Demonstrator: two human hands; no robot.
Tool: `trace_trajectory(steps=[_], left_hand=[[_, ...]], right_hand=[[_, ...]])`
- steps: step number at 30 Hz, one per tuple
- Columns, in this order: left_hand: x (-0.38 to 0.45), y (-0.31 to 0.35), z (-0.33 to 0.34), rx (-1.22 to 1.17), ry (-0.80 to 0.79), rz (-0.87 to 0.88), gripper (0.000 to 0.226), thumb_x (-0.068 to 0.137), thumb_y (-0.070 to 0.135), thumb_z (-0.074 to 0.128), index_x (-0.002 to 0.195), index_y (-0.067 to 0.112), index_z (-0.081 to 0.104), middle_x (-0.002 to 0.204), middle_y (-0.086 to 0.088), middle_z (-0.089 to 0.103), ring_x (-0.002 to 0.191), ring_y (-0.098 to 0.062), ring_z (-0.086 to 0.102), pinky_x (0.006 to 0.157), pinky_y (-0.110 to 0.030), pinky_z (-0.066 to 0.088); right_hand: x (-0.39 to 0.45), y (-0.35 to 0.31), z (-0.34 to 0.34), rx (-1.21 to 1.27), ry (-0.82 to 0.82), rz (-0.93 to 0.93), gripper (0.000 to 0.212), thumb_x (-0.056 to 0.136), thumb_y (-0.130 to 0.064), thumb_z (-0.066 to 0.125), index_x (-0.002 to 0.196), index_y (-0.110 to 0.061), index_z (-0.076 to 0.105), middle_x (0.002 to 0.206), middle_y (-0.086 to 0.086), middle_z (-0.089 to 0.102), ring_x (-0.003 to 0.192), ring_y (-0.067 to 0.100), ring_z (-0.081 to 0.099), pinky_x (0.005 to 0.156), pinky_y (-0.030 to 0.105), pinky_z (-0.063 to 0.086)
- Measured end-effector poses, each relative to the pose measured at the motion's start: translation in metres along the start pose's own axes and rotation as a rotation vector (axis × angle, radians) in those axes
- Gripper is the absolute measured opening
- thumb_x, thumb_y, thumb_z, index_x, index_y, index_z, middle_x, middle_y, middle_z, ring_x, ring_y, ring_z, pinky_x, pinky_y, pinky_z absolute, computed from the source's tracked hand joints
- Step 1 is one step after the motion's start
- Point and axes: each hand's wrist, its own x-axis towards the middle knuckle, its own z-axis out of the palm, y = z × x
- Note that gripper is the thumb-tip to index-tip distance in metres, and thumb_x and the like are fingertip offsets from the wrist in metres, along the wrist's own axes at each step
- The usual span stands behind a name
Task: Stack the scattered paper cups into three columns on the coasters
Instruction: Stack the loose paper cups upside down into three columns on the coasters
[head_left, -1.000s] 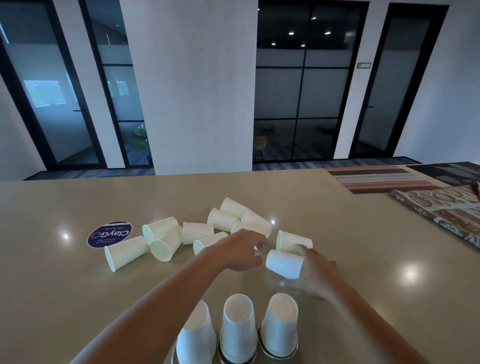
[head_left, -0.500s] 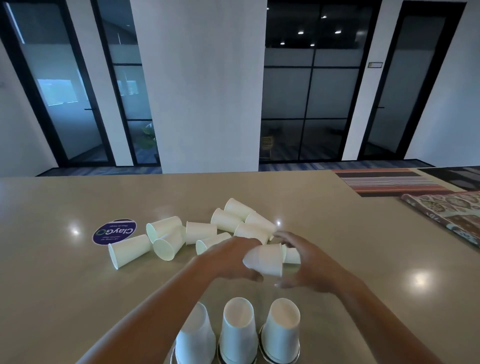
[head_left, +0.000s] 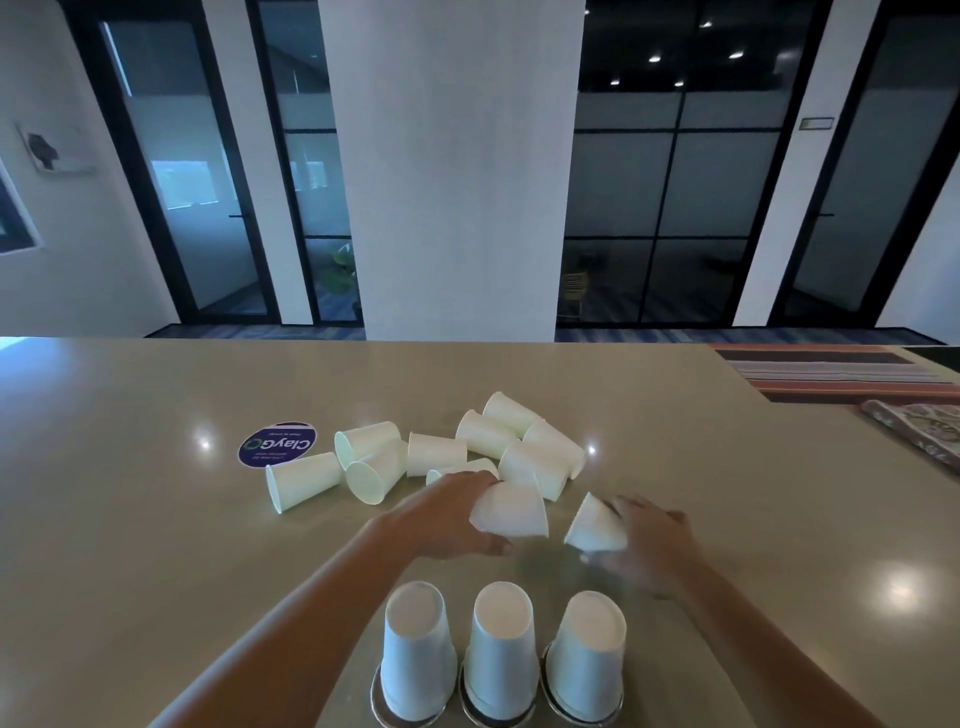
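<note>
Your left hand (head_left: 447, 514) grips a white paper cup (head_left: 511, 512) just above the tabletop (head_left: 130, 545), fingers curled over its upper side and the thumb under it, the cup lying sideways with its rim toward the right. Your right hand (head_left: 647, 540) holds a second cup (head_left: 595, 525) — tilted, base pointing up and left, mouth toward the palm — with the fingers wrapped round its far side. The two held cups sit near each other but apart.

At the near edge three coasters (head_left: 382, 709) lie in a row, only their rims showing, and each carries an upside-down cup: a left column (head_left: 418, 657), a middle column (head_left: 501, 657) and a right column (head_left: 587, 657), just beside one another. You cannot tell how many cups each column holds.

Farther out, the scattered cups (head_left: 535, 457) lie on their sides in a loose cluster, several touching; the leftmost cup (head_left: 304, 480) rests with its mouth toward the near left. A round purple sticker (head_left: 278, 445) sits just beyond it. At the far right edge lie a striped mat (head_left: 831, 371) and a patterned cloth (head_left: 919, 434).
</note>
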Motion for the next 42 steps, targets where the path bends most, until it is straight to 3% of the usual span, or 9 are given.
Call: trace_trajectory(steps=[5, 11, 17, 21, 25, 28, 31, 34, 42], left_hand=[[-0.004, -0.005, -0.003, -0.08, 0.06, -0.054, 0.073, 0.067, 0.063, 0.082, 0.126, 0.033, 0.052, 0.115, 0.011, 0.058, 0.103, -0.014, 0.056, 0.077, -0.03, 0.052], [-0.009, -0.007, -0.002, -0.168, 0.063, -0.051, 0.062, 0.065, 0.054, 0.086, 0.117, 0.037, 0.056, 0.105, 0.016, 0.066, 0.093, -0.011, 0.065, 0.078, -0.034, 0.057], [-0.014, 0.002, -0.01, -0.247, 0.143, -0.002, 0.06, 0.071, 0.055, 0.083, 0.119, 0.037, 0.052, 0.102, 0.019, 0.063, 0.091, -0.007, 0.062, 0.08, -0.03, 0.054], [-0.017, 0.009, -0.016, -0.273, 0.249, 0.035, 0.066, 0.077, 0.058, 0.078, 0.131, 0.034, 0.049, 0.112, 0.013, 0.06, 0.098, -0.015, 0.06, 0.086, -0.035, 0.054], [-0.019, 0.015, -0.02, -0.258, 0.304, 0.095, 0.068, 0.079, 0.061, 0.074, 0.137, 0.04, 0.045, 0.115, 0.011, 0.057, 0.098, -0.016, 0.057, 0.086, -0.037, 0.053], [-0.019, 0.023, -0.022, -0.252, 0.356, 0.102, 0.067, 0.079, 0.06, 0.074, 0.137, 0.04, 0.045, 0.119, 0.011, 0.058, 0.1, -0.015, 0.057, 0.087, -0.036, 0.052], [-0.02, 0.035, -0.027, -0.236, 0.373, 0.079, 0.07, 0.079, 0.06, 0.074, 0.138, 0.038, 0.045, 0.12, 0.01, 0.057, 0.102, -0.017, 0.057, 0.086, -0.034, 0.051], [-0.023, 0.039, -0.034, -0.179, 0.277, 0.06, 0.067, 0.078, 0.064, 0.073, 0.134, 0.036, 0.048, 0.118, 0.01, 0.06, 0.1, -0.016, 0.059, 0.085, -0.034, 0.051], [-0.031, 0.054, -0.045, -0.132, 0.22, 0.067, 0.069, 0.062, 0.071, 0.078, 0.122, 0.045, 0.055, 0.107, 0.011, 0.062, 0.093, -0.013, 0.061, 0.071, -0.029, 0.051]], right_hand=[[-0.01, -0.023, -0.028, 0.851, 0.14, 0.048, 0.047, 0.082, -0.04, 0.083, 0.121, -0.019, 0.066, 0.105, -0.003, 0.073, 0.087, 0.012, 0.071, 0.066, 0.024, 0.056], [-0.016, -0.049, -0.055, 1.357, 0.138, -0.1, 0.08, 0.093, -0.012, 0.073, 0.147, -0.045, 0.025, 0.126, -0.01, 0.06, 0.112, 0.01, 0.065, 0.085, 0.039, 0.06], [-0.021, -0.065, -0.05, 1.231, 0.117, -0.146, 0.037, 0.098, -0.033, 0.067, 0.132, -0.039, 0.051, 0.121, -0.005, 0.069, 0.116, 0.023, 0.066, 0.095, 0.048, 0.058], [-0.03, -0.072, -0.042, 1.124, 0.052, -0.22, 0.042, 0.098, -0.06, 0.05, 0.138, -0.047, 0.053, 0.132, -0.012, 0.065, 0.126, 0.013, 0.062, 0.093, 0.034, 0.055], [-0.04, -0.078, -0.045, 1.049, 0.03, -0.243, 0.071, 0.095, -0.062, 0.03, 0.162, -0.04, 0.018, 0.167, -0.019, 0.023, 0.152, 0.006, 0.028, 0.121, 0.038, 0.033], [-0.042, -0.082, -0.05, 1.013, 0.052, -0.277, 0.077, 0.096, -0.063, 0.025, 0.162, -0.037, -0.004, 0.165, -0.029, -0.002, 0.156, -0.002, 0.003, 0.13, 0.039, 0.013], [-0.042, -0.081, -0.055, 0.985, 0.022, -0.321, 0.067, 0.099, -0.069, 0.024, 0.161, -0.045, 0.015, 0.165, -0.026, 0.026, 0.149, -0.002, 0.03, 0.121, 0.032, 0.03], [-0.042, -0.074, -0.063, 0.916, 0.053, -0.305, 0.05, 0.103, -0.059, 0.035, 0.149, -0.042, 0.048, 0.133, -0.022, 0.063, 0.115, 0.005, 0.066, 0.1, 0.026, 0.048], [-0.059, -0.049, -0.084, 0.542, -0.086, -0.399, 0.072, 0.095, -0.031, 0.072, 0.152, -0.049, 0.033, 0.152, -0.03, 0.041, 0.131, 0.0, 0.05, 0.098, 0.018, 0.042]])
